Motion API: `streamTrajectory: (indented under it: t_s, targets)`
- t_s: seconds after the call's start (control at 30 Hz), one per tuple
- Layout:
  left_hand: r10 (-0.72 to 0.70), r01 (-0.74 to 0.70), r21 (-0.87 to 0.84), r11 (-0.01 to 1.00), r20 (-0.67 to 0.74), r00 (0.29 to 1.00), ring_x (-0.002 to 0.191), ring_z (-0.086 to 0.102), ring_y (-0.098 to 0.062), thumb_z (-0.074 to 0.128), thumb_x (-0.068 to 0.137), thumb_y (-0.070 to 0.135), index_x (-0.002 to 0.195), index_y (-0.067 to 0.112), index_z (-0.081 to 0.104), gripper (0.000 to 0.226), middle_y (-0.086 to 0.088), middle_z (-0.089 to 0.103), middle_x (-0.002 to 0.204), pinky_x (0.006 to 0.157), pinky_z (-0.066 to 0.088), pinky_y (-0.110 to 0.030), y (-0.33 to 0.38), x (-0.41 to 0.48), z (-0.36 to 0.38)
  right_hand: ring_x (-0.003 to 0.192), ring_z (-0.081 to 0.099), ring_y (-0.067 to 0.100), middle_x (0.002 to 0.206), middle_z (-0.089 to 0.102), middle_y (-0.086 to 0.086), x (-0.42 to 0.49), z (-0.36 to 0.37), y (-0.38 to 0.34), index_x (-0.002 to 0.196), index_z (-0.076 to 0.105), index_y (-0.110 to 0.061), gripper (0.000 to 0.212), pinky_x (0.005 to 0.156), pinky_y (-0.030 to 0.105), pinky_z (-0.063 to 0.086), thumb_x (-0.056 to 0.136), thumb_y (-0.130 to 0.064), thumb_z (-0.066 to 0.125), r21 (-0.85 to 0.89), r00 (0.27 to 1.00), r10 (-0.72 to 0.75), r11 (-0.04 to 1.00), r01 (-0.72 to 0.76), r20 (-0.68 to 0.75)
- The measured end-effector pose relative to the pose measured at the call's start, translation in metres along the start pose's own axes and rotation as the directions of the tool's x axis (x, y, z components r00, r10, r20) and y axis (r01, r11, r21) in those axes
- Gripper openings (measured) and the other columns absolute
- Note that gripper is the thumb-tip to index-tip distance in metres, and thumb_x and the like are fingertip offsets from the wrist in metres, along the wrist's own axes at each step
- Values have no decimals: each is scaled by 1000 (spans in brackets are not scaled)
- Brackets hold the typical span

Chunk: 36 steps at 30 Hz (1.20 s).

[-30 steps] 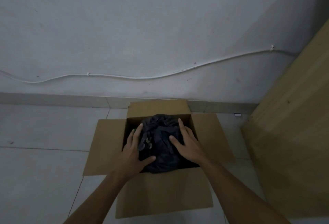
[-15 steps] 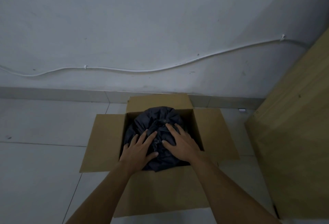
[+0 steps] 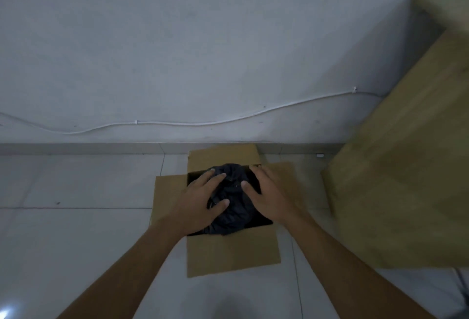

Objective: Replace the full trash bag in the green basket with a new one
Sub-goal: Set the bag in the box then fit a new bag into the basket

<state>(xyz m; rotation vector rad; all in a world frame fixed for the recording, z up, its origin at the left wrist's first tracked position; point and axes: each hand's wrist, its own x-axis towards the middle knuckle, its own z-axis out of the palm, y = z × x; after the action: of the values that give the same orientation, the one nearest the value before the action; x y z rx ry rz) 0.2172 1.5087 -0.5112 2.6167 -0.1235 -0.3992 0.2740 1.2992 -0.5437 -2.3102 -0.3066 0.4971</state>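
I rest my left hand (image 3: 200, 200) and right hand (image 3: 270, 195) on the full trash bag (image 3: 232, 211), which sits in the cardboard box (image 3: 233, 252) on the floor (image 3: 76, 237). My fingers (image 3: 215, 179) are spread flat, pressing rather than gripping. Disposal looks nearly done. The next move is to let go and fetch a fresh bag.

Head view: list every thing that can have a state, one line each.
cardboard box: open, flaps spread out, on the floor
black trash bag: full, bunched at top, inside the box
left hand: fingers straight, pressing on the bag
right hand: fingers straight, thumb on the bag
white cable: clipped to the wall
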Motion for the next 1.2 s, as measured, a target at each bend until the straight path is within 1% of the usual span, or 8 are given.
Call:
streamTrajectory:
  t_s: [0.1,0.27,0.43,0.6,0.67,0.87,1.0,1.2]
  targets:
    - [12,-12,-58,998,-2,1000,149,20,-21,49,98,49,154,29,27,62,3,13,164,117,29,-37,55,-35,-59,131,46,20,139,49,2,-41,-57,-62,142,47,-18,70,105,36,42,96,-68,31,38,999,-17,999,19,-33]
    - [54,-70,-150,986,-106,993,149,20,-13,47,98,48,142,25,46,49,1,28,160,114,34,-38,154,-105,-171,130,42,10,145,45,0,-122,-165,-180,143,49,-15,49,98,15,27,104,-43,43,14,991,-78,997,80,-110]
    - [68,-88,-94,992,-203,977,143,33,-16,51,98,43,147,24,41,53,4,33,157,114,33,-36,246,-180,-270,135,43,15,146,46,3,-214,-249,-268,140,53,-14,53,112,31,37,101,-48,41,49,974,-132,988,144,-185]
    - [207,-228,-68,971,-231,951,136,42,-12,55,95,46,144,24,45,54,6,47,147,112,36,-33,313,-242,-330,116,49,4,139,51,0,-304,-306,-320,136,56,-13,41,100,11,40,104,-37,48,62,927,-188,974,219,-324]
    - [262,-279,-48,959,-217,940,132,46,-12,50,94,54,144,26,43,58,7,49,145,109,41,-38,335,-264,-341,117,49,4,137,53,1,-337,-321,-332,135,56,-13,39,91,0,34,104,-35,48,92,906,-158,973,210,-394]
    - [438,-444,-12,896,-144,887,129,46,-12,47,93,60,145,32,40,60,10,47,145,104,44,-40,406,-308,-344,116,49,6,137,56,1,-448,-356,-331,137,56,-16,39,94,21,39,104,-36,48,105,806,-40,986,126,-590]
    - [581,-583,12,813,-93,809,132,43,-9,53,96,49,147,30,39,56,9,46,147,101,36,-23,473,-335,-326,121,53,11,137,57,0,-520,-374,-309,135,57,-17,38,92,15,35,104,-35,49,69,737,17,997,40,-676]
    - [752,-750,55,659,-16,659,139,37,-10,52,95,52,149,30,37,60,9,42,152,113,33,-32,571,-356,-281,125,52,12,136,58,1,-628,-411,-267,134,58,-15,38,99,17,36,103,-35,50,79,620,104,995,-67,-778]
